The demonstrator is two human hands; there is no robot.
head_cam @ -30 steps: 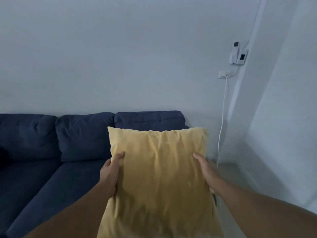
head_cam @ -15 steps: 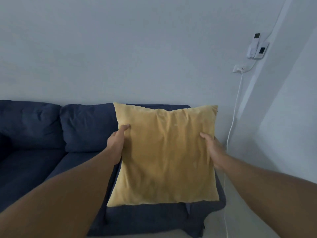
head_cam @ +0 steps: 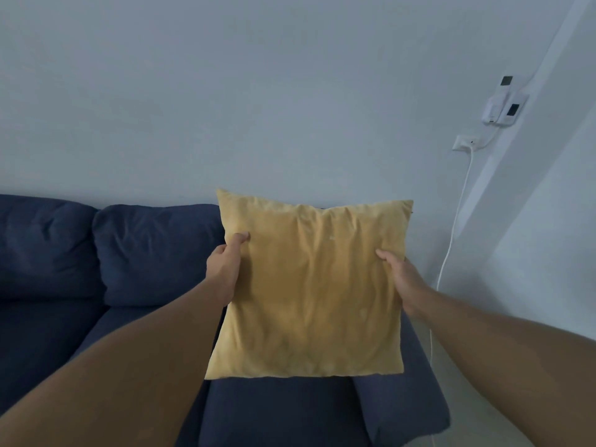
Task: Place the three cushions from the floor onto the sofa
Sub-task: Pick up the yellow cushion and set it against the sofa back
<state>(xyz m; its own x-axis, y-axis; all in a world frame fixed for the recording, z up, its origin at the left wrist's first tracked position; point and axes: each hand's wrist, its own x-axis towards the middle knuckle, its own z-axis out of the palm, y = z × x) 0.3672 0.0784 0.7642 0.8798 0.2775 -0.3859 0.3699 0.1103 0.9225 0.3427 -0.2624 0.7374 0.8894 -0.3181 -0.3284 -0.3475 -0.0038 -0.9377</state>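
Observation:
A yellow square cushion [head_cam: 311, 291] is held upright in the air over the right end of a dark blue sofa [head_cam: 154, 253]. My left hand [head_cam: 225, 269] grips its left edge and my right hand [head_cam: 400, 275] grips its right edge. The cushion hides the sofa's rightmost back pillow and part of the seat. No other cushions are in view.
The sofa's right armrest [head_cam: 400, 404] lies below the cushion. A white cable [head_cam: 451, 246] hangs from a wall socket [head_cam: 464, 143] down to the floor at the right. Two white devices [head_cam: 504, 106] are mounted on the wall above it.
I have carried the cushion forward and to the right, over the sofa's right seat. Both hands keep the same grip on its sides.

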